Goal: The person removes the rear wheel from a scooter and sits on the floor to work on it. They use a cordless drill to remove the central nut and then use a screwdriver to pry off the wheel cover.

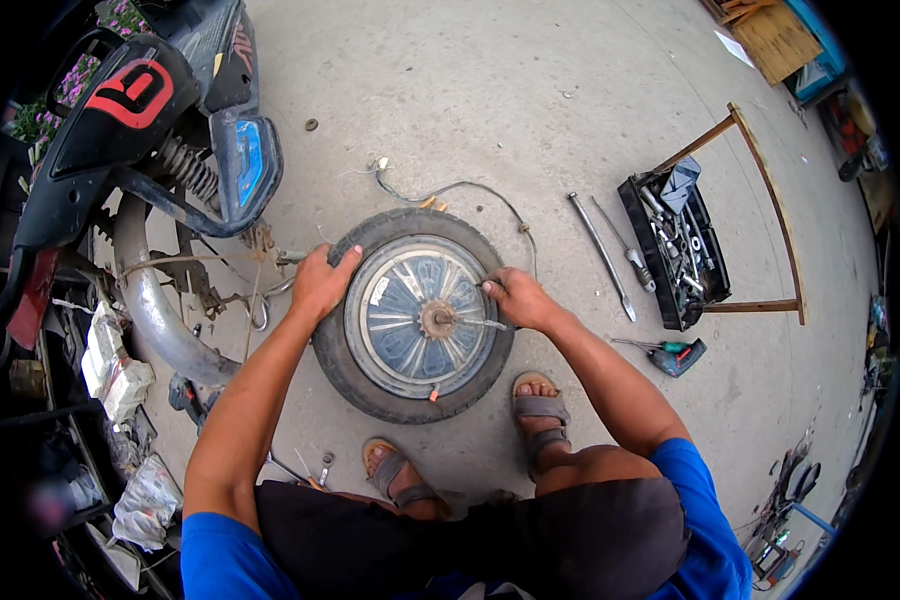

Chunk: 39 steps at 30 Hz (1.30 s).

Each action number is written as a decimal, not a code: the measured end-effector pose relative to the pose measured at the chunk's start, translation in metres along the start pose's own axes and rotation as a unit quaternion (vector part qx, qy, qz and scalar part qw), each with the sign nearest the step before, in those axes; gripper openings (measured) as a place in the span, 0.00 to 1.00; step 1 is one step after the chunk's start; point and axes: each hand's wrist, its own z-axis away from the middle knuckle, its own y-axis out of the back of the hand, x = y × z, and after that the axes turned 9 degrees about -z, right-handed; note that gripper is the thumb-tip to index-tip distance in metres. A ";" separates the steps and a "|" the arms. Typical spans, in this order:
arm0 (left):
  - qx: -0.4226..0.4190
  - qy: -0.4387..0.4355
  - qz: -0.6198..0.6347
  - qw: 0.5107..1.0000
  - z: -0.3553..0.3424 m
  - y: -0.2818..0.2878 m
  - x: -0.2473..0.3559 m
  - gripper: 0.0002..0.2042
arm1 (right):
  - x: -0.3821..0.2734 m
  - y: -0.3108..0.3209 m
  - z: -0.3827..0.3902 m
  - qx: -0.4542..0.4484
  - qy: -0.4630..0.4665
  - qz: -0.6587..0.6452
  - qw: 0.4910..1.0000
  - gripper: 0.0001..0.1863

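Observation:
A scooter wheel [400, 335] with a black rubber tyre [375, 398] and a metal hub lies between my feet, its axle stub pointing up. My left hand [325, 282] grips the tyre's upper left side, thumb on top and fingers hidden over the outer edge. On the right side my right hand [522, 300] is closed over the tyre, its thumb and forefinger near the rim. A small dark bit shows at that thumb tip; I cannot make out what it is. A thin grey cable [470, 186] curls on the floor behind the wheel.
A black scooter [100, 150] with its rear fender [155, 310] stands at left. To the right lie a pry bar [602, 255], a screwdriver [630, 250], a black toolbox [710, 262] of sockets and wrenches, a wooden frame [770, 210] and a cordless drill [678, 358].

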 end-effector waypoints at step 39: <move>-0.003 0.005 -0.013 1.000 0.000 0.000 -0.001 0.34 | -0.035 0.050 0.038 -0.007 0.005 0.020 1.000 0.15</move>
